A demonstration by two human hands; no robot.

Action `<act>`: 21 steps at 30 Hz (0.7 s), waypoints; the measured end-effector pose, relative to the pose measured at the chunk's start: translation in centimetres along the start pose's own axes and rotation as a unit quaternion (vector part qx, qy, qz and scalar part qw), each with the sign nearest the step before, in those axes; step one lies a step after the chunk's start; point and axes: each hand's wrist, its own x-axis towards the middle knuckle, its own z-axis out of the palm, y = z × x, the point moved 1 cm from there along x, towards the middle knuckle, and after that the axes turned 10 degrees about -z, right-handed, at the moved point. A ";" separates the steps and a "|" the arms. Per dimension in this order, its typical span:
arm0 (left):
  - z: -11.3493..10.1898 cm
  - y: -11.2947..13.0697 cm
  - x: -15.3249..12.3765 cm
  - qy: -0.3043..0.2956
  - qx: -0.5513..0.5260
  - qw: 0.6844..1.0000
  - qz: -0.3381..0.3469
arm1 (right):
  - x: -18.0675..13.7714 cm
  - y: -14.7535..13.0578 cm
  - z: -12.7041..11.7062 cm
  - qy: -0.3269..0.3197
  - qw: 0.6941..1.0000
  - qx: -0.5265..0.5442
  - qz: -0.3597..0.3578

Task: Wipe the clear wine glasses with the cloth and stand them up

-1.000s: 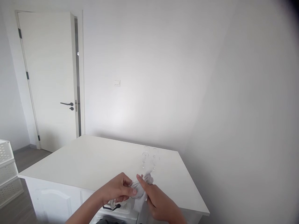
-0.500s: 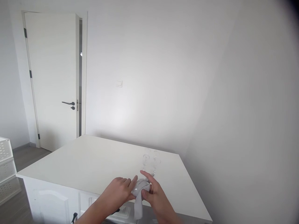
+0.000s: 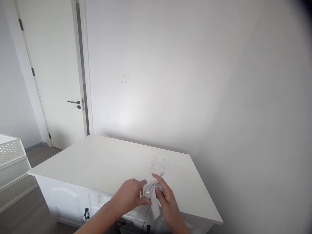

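Note:
In front of the cabinet's near edge, my left hand (image 3: 130, 195) holds a clear glass (image 3: 147, 192) from the left, its thumb below and its fingers above. My right hand (image 3: 167, 200) grips a thin white cloth (image 3: 155, 203) and presses it against the glass. One end of the cloth hangs down between my hands, and its folds hide much of the glass. Just beyond my fingers, several clear stemmed glasses (image 3: 154, 158) are grouped on the white cabinet top (image 3: 112, 159). Their outlines are faint against the white surface.
The white cabinet (image 3: 65, 201) has panelled doors with black handles (image 3: 86, 214). A plain wall (image 3: 170, 81) with a light switch (image 3: 125, 79) rises behind it. At the left are stacked white perforated baskets (image 3: 12, 162) and a door (image 3: 51, 71) standing slightly ajar.
The view has tilted down and turned slightly left. My left fingers have spread wider around the glass, showing more of it. The cloth has shifted in my right hand.

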 end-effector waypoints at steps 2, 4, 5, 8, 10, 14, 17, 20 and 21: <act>0.4 0.7 0.1 0.054 0.148 0.987 0.042 | 0.1 -0.4 0.3 -0.006 0.998 0.054 0.032; 0.6 0.9 -0.1 0.052 0.135 0.988 0.051 | -0.4 -0.8 -0.1 -0.027 0.998 0.053 0.037; 0.6 0.7 -0.2 0.026 0.067 0.997 0.039 | -0.9 -0.8 -0.6 -0.037 0.998 0.030 0.032; 0.6 0.2 -0.8 -0.156 -0.215 0.962 -0.058 | -2.6 -0.5 -2.5 -0.096 0.994 -0.053 -0.008; 0.8 0.2 -1.0 -0.260 -0.324 0.901 -0.122 | -3.3 -0.1 -3.5 -0.173 0.981 -0.077 -0.042; 1.1 1.7 -1.0 -0.142 -0.285 0.946 -0.065 | -2.6 0.3 -3.9 -0.105 0.993 -0.046 -0.042; 0.9 2.8 -1.2 0.006 -0.143 0.990 -0.005 | -1.8 0.2 -3.8 0.038 0.995 0.091 -0.009; 0.7 2.5 -1.6 0.022 -0.034 0.999 0.000 | -1.9 0.2 -4.9 0.167 0.970 0.166 0.062; 0.7 2.2 -1.8 0.014 -0.004 1.000 -0.002 | -2.1 0.2 -5.4 0.191 0.966 0.159 0.067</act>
